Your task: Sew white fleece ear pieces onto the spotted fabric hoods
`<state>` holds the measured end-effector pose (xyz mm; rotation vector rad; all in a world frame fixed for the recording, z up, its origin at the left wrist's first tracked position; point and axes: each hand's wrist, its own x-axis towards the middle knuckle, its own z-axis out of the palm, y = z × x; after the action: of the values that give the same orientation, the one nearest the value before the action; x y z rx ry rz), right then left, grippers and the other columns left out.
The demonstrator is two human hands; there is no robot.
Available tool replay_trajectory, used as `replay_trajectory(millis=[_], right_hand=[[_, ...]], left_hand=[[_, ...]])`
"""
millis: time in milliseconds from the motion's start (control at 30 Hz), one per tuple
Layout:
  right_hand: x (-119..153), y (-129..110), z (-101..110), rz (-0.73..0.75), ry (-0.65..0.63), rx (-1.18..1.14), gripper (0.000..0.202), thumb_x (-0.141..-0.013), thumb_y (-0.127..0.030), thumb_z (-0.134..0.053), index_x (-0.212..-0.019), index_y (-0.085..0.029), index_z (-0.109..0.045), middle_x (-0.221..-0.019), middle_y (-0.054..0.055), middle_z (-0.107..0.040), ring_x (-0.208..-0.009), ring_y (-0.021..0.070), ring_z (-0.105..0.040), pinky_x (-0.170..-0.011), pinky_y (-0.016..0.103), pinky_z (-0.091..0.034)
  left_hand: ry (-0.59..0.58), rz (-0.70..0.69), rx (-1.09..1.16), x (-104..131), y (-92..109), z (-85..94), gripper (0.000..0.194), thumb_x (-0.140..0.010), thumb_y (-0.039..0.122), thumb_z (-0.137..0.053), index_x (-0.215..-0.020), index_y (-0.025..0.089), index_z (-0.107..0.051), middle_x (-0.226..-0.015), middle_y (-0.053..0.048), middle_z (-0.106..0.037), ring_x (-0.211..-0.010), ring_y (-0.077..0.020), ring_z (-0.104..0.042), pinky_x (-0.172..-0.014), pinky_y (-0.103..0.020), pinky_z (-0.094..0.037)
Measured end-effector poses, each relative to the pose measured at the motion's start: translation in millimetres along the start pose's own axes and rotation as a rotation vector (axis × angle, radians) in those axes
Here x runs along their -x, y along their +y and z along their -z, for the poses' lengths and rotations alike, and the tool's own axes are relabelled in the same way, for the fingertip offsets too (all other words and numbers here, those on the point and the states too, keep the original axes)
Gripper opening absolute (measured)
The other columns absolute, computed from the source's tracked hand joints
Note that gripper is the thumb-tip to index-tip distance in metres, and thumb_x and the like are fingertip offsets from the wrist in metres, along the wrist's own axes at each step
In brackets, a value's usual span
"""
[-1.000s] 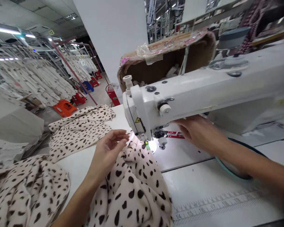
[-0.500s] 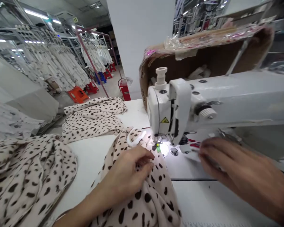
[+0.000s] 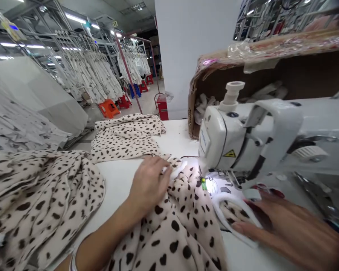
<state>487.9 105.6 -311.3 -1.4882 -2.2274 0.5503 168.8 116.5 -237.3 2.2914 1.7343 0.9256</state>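
My left hand (image 3: 151, 184) is closed on the beige dark-spotted fabric (image 3: 173, 241), left of the sewing machine's presser area. A curved white strip (image 3: 178, 170) emerges beside its fingertips. To the right, my slightly blurred right hand (image 3: 282, 222) has its thumb and fingers around a spotted fabric piece with a looped white edge (image 3: 222, 210), in front of the needle. The white sewing machine (image 3: 223, 139) stands above, its lamp lighting a small green-and-yellow piece (image 3: 203, 183) by the needle. A red item (image 3: 261, 187) is partly hidden behind my right fingers.
Spotted fabric piles lie at the left (image 3: 45, 203) and farther back (image 3: 127, 137) on the white table (image 3: 117, 175). Behind the machine, an open cardboard box (image 3: 193, 101) holds white pieces. Beyond are hanging garments (image 3: 93, 73) and an orange stool (image 3: 109, 108).
My left hand has moved up the fabric to beside the white strip. My right hand now has a white-edged loop of fabric at its fingers. The view has shifted left.
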Motion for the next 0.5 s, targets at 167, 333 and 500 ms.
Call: replay_trajectory(millis=[167,333,500], right_hand=[[-1.6,-46.2,14.1,-0.124,-0.288,-0.135,0.047,-0.085,-0.066,-0.05,-0.109,-0.028,-0.067,-0.103,0.008,-0.072,-0.091,0.0318,-0.068,-0.075,0.042,-0.054],[-13.7,-50.4,29.8,-0.252,-0.467,-0.527,0.036,-0.082,-0.06,-0.06,-0.085,-0.024,-0.062,-0.073,0.001,-0.07,-0.076,0.0231,-0.068,-0.072,0.031,-0.052],[-14.9,-53.2,36.2,-0.367,-0.341,-0.567,0.059,-0.06,-0.058,-0.075,-0.109,-0.025,-0.069,-0.1,0.006,-0.074,-0.095,0.0317,-0.068,-0.077,0.036,-0.056]], left_hand=[[-0.235,0.166,-0.011,-23.0,-23.1,-10.4,0.031,-0.082,0.038,-0.064,-0.105,0.017,-0.061,-0.121,-0.013,-0.056,-0.122,-0.0347,-0.044,-0.105,-0.051,-0.033],[-0.401,0.189,0.134,-27.7,-24.1,-6.1,0.038,-0.073,0.045,-0.07,-0.098,0.02,-0.055,-0.11,-0.008,-0.057,-0.103,-0.0298,-0.053,-0.086,-0.041,-0.046],[-0.398,0.213,0.273,-21.6,-21.7,0.5,0.052,-0.075,0.039,-0.069,-0.119,0.022,-0.05,-0.111,-0.007,-0.055,-0.096,-0.0255,-0.055,-0.08,-0.036,-0.047]])
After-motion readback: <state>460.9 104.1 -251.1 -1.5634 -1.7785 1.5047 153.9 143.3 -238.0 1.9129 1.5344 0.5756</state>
